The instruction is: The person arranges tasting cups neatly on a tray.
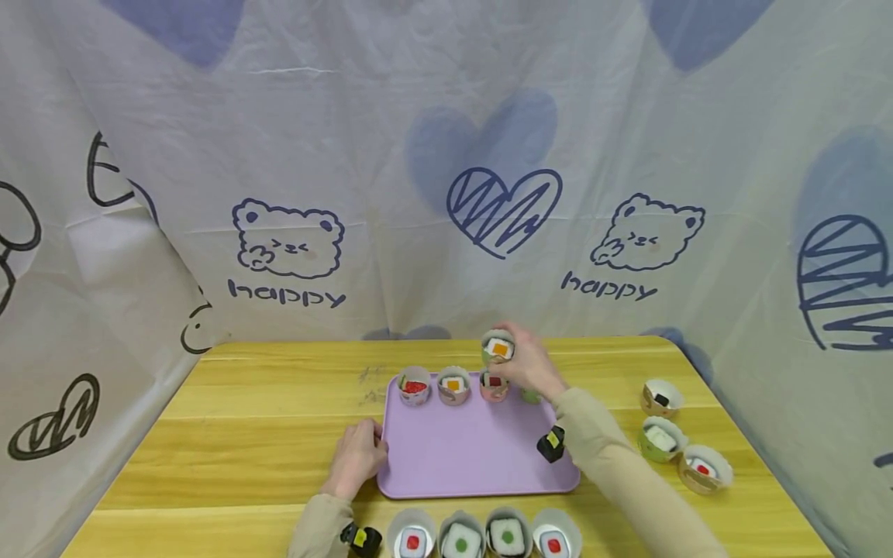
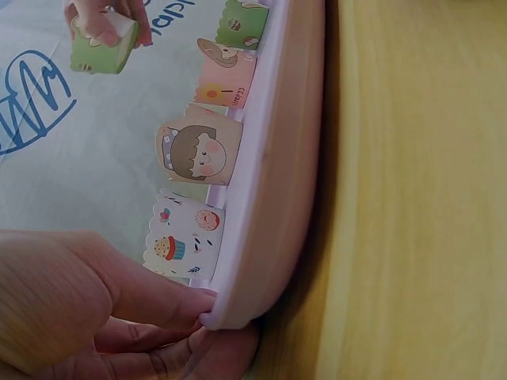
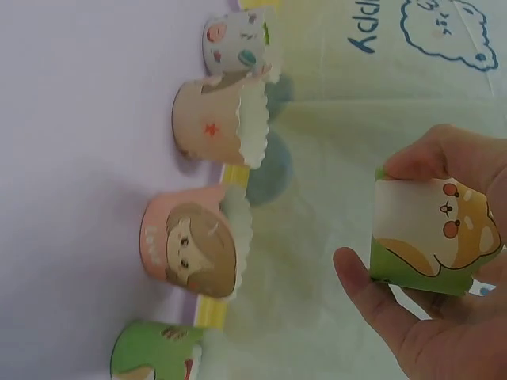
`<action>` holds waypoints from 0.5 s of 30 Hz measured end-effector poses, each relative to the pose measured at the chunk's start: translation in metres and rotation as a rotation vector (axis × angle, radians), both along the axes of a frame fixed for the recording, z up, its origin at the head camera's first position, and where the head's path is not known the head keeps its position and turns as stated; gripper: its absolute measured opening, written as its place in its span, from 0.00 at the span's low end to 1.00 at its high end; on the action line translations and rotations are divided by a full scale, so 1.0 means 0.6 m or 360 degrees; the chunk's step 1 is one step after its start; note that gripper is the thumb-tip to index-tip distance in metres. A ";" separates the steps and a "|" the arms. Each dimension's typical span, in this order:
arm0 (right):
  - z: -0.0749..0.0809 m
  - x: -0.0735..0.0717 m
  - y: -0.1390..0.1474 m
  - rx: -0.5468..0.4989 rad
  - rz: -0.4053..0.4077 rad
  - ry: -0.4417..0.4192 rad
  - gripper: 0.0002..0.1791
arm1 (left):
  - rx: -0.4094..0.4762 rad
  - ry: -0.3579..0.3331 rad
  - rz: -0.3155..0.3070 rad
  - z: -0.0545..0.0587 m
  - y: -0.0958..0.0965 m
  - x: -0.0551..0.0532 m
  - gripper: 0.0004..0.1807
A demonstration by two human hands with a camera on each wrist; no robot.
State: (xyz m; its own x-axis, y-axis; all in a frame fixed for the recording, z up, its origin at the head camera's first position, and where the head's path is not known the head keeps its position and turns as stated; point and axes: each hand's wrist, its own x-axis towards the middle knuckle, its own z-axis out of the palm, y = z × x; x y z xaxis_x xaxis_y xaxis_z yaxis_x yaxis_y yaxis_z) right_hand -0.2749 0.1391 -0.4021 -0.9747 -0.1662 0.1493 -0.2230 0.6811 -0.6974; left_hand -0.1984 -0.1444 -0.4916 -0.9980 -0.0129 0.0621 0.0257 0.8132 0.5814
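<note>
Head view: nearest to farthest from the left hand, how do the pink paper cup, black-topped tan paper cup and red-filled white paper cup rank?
1. Red-filled white paper cup: back left of the lilac rectangular tray.
2. Pink paper cup: same tray, further right.
3. Black-topped tan paper cup: far right, off-tray.

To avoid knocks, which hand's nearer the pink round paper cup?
Right. The right hand is above the pink cup; the left hand is farther away, leftward, gripping the lilac rectangular tray.

The tray (image 1: 481,457) is light purple in colour. The held cup (image 3: 420,229) is green, with an orange and white animal. The surface (image 1: 265,434) shows yellow wood grain. The cloth (image 1: 391,155) is greyish white with blue hearts.
</note>
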 end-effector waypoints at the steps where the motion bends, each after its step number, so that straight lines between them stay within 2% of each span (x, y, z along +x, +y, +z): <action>1: 0.001 0.001 -0.004 -0.0002 0.0013 -0.0010 0.37 | 0.0000 -0.0005 -0.0001 0.000 0.000 0.000 0.01; 8: -0.004 0.005 -0.028 -0.0038 0.0112 -0.0052 0.37 | 0.0020 -0.0029 -0.0006 0.001 0.001 0.001 0.02; 15: -0.010 0.007 -0.052 0.0087 0.0157 0.0009 0.37 | 0.0038 -0.0081 0.0016 0.002 0.001 0.000 0.02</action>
State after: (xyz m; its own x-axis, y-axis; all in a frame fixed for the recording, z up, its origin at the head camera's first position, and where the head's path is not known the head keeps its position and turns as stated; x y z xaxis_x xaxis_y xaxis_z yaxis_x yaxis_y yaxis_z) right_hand -0.2705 0.1079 -0.4082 -0.9524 -0.2693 0.1432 -0.2948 0.6925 -0.6585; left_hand -0.1983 -0.1440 -0.4903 -0.9997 -0.0240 0.0106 -0.0128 0.7991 0.6011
